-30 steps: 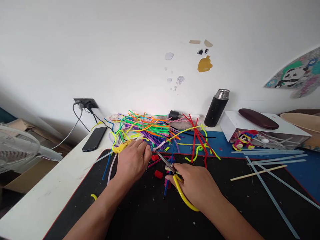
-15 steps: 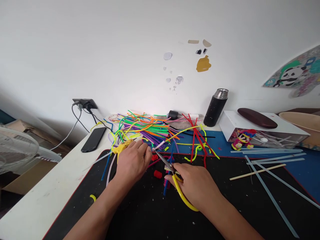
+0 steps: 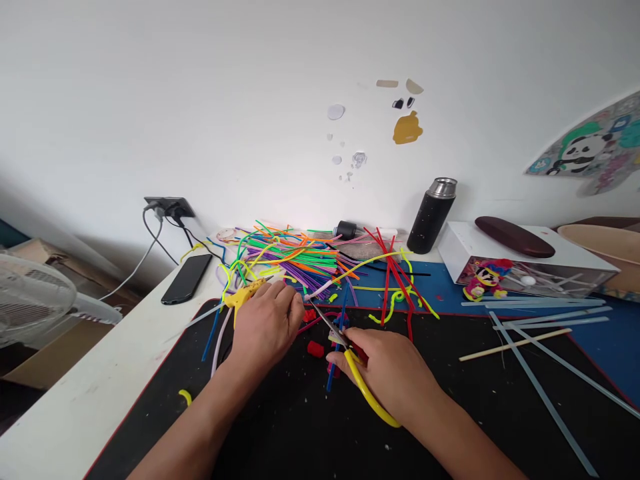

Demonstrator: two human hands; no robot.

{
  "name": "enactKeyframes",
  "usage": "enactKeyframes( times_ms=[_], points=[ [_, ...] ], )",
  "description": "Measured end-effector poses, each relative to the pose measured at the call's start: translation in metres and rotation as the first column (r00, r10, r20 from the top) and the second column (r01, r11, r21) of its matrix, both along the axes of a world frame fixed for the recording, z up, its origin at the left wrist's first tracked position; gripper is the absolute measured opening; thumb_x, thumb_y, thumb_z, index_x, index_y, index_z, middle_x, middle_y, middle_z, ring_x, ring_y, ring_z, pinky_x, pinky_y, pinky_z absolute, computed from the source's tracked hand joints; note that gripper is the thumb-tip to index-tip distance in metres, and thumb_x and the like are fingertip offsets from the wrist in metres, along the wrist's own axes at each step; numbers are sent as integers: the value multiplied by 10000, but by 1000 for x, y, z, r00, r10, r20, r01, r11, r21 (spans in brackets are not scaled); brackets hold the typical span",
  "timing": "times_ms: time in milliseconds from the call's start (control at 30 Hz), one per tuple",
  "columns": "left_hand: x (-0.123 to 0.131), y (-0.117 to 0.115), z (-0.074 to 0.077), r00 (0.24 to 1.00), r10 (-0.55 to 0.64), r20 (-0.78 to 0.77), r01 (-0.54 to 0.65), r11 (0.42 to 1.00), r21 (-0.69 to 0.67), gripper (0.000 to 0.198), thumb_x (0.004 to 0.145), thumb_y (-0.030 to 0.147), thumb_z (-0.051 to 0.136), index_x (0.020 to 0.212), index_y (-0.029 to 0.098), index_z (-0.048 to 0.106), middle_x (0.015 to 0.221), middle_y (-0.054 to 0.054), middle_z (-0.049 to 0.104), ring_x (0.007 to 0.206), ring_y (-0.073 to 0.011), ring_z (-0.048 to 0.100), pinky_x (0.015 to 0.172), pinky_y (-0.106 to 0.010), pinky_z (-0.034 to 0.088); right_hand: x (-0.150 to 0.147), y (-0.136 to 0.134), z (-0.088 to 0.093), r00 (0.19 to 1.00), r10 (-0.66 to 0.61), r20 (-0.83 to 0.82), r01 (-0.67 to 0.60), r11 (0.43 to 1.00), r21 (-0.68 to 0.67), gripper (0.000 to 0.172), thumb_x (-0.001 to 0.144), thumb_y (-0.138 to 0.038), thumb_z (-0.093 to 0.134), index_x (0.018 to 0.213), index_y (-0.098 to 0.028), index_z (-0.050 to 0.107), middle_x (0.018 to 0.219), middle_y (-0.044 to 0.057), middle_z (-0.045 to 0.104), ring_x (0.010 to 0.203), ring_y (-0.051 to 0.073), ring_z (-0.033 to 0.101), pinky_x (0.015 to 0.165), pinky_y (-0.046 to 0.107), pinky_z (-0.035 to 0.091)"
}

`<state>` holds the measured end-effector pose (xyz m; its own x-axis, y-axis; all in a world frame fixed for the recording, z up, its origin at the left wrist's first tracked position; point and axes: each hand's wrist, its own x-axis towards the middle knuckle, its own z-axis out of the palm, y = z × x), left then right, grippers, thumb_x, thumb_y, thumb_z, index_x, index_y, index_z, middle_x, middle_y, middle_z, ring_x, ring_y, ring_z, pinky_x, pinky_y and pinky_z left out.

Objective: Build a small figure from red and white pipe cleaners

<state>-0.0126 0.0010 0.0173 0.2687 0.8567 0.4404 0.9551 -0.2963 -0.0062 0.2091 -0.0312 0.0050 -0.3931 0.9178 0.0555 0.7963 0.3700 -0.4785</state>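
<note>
My left hand (image 3: pixel 270 320) is closed, pinching a white fuzzy stem (image 3: pixel 319 291) whose end sticks out past the fingertips. Yellow-handled scissors (image 3: pixel 367 393) are gripped in my right hand (image 3: pixel 393 367), their blade tips touching the stem beside my left fingers. Just left of my left hand lies a yellow glue gun (image 3: pixel 243 295). Below the blades are a blue stem (image 3: pixel 330 380) and a pink and blue fuzzy piece, partly hidden by the scissors. A red fuzzy piece (image 3: pixel 315 349) rests on the black mat between my hands.
Behind my hands lies a pile of colourful pipe cleaners (image 3: pixel 295 257). A phone (image 3: pixel 187 279) is at the left, a black flask (image 3: pixel 432 217) by the wall. To the right are a white box (image 3: pixel 455 250), a small fuzzy figure (image 3: pixel 485 280) and translucent glue sticks (image 3: pixel 545 393).
The scissor blades have come closer together at the white stem, and the handles have shifted slightly. My left hand has hardly moved.
</note>
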Motion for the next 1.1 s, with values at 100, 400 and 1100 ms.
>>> enactKeyframes(
  times_ms=[100,400,1100],
  points=[
    [0,0,1,1000,10,2,-10,1000,-12,379,1056,287,378,755,219,598,799,-80,660,785,-255,611,718,-370,416,0,0,0,1000,5,-13,-5,1000,-6,285,982,-515,657,933,-254,759,762,11,766,690,193,731,568,255,376],
    [-1,0,0,959,7,282,24,994,-106,432,1082,401,309,741,232,513,777,-38,599,751,-217,578,686,-332,395,2,2,-5,970,-48,-238,16,991,-136,361,949,-582,657,971,-252,800,714,26,756,605,181,682,552,246,425],
    [3,1,-10,373,225,900,384,846,-371,589,1013,651,329,842,191,653,737,-17,571,660,-176,462,613,-294,404,6,2,-2,468,-399,-788,-412,690,-595,654,920,-713,629,1108,-93,717,531,-65,506,297,37,351,314,161,251]
  ],
)
